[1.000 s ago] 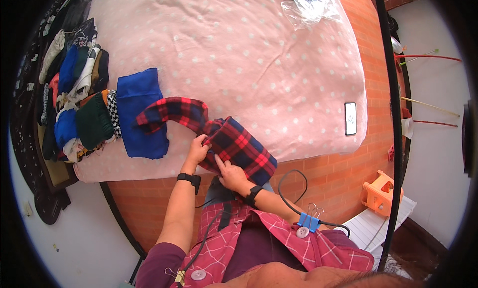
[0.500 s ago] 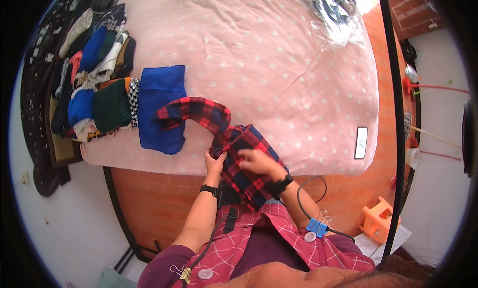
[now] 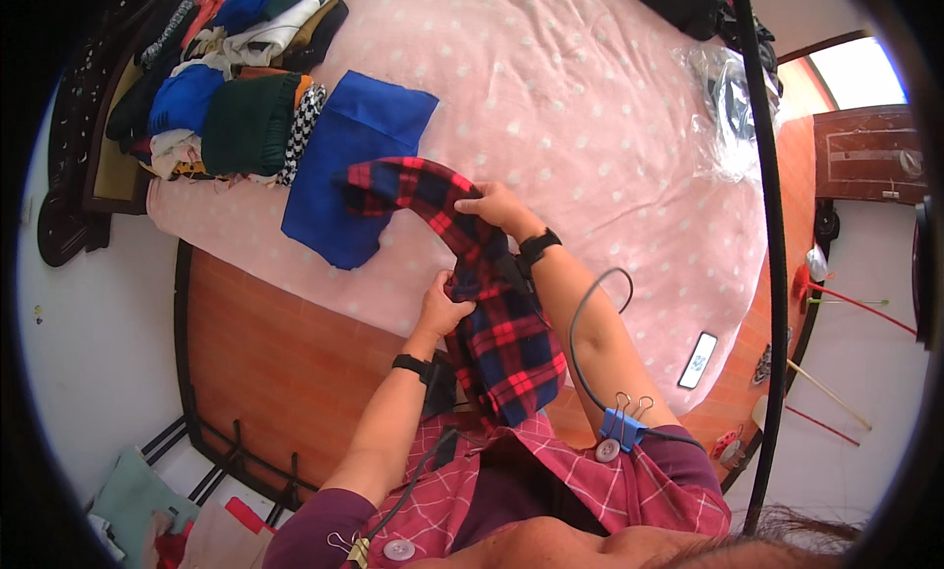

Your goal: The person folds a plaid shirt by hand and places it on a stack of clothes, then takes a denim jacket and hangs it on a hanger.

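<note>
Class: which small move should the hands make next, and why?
Perhaps the right hand should fold in the long red-and-navy plaid fabric sleeve: its end trails over the flat blue cloth, while the left hand grips the garment.

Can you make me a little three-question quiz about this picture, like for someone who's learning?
1. Which pattern covers the cloth in the left grip: a) stripes, b) plaid, c) dots?
2. True or false: the phone lies on the floor.
3. What colour is the flat fabric just right of the clothes pile?

Key: 1. b. 2. False, it lies on the bed. 3. Blue.
</note>
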{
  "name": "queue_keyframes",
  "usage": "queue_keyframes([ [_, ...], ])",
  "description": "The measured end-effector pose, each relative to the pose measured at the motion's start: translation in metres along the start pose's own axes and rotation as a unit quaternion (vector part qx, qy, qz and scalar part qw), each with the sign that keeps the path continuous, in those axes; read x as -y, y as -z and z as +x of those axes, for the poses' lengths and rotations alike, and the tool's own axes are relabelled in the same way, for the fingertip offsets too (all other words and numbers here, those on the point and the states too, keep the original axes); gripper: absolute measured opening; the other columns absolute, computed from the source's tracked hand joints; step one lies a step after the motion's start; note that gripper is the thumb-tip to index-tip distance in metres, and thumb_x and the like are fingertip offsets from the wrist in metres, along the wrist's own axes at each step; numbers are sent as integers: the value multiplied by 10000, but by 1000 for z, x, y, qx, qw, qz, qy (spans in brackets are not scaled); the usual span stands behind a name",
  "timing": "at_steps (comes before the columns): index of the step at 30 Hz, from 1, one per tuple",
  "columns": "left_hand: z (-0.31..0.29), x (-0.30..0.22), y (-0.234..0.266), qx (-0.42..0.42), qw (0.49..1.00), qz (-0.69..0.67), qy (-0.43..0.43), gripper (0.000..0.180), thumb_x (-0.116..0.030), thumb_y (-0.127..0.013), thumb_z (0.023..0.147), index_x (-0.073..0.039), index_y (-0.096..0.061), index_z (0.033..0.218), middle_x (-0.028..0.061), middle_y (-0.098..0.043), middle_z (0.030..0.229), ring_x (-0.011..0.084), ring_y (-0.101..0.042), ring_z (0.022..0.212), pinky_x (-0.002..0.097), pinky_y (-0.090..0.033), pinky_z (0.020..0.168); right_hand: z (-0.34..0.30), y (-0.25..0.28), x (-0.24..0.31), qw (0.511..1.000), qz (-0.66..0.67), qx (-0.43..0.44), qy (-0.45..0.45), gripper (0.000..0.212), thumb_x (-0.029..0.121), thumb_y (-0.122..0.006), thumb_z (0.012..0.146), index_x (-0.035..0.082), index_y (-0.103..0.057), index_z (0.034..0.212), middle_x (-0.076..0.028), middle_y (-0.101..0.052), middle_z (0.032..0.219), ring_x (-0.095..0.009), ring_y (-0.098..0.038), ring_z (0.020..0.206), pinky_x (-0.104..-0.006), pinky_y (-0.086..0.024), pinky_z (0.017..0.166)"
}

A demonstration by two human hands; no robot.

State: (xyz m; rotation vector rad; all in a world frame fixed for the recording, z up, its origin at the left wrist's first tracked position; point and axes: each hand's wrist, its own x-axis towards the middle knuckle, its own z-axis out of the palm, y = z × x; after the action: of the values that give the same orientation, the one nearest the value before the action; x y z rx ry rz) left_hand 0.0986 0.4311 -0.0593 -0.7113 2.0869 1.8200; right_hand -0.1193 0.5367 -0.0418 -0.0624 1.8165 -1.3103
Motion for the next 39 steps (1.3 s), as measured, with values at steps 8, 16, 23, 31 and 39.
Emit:
queue_keyframes([
  [8,87,-112,13,255,953,-131,-104,584,20,-751,641,-4,-585,1201,46,-674,1042,161,-633,921,315,-497,864,-91,147,67,868,363,-31,338,289,160,-548,985,-20,-619,1199,-91,-690,1096,-170,-673,956,-293,-547,839],
  [16,172,-115,-37,322,945,50,-3,562,77,-739,620,-31,-626,1160,54,-694,1015,177,-639,920,323,-496,861,-73,176,11,853,350,-316,223,357,275,-479,1014,-6,-615,1187,-53,-658,1168,-141,-602,1072,-292,-444,987],
  [23,183,-86,-20,271,951,16,-148,534,30,-752,682,-31,-586,1186,51,-671,1059,165,-614,934,327,-497,870,-128,115,40,906,221,11,360,300,229,-517,995,-14,-655,1105,-92,-667,1104,-182,-615,1033,-339,-463,943],
  [31,181,-50,-7,221,962,35,-155,445,-210,-679,867,-6,-562,1245,111,-643,1159,185,-584,1056,308,-459,941,-224,-20,-80,870,-304,162,352,214,247,-576,919,77,-653,814,-120,-650,804,-320,-638,759,-467,-485,823],
  [39,172,-37,-17,179,979,-15,-94,377,-139,-613,900,-34,-562,1258,79,-635,1151,171,-574,1063,307,-455,947,-193,14,-64,920,220,-318,-68,410,383,-640,924,-23,-653,868,-67,-627,670,-123,-604,532,-261,-468,466],
])
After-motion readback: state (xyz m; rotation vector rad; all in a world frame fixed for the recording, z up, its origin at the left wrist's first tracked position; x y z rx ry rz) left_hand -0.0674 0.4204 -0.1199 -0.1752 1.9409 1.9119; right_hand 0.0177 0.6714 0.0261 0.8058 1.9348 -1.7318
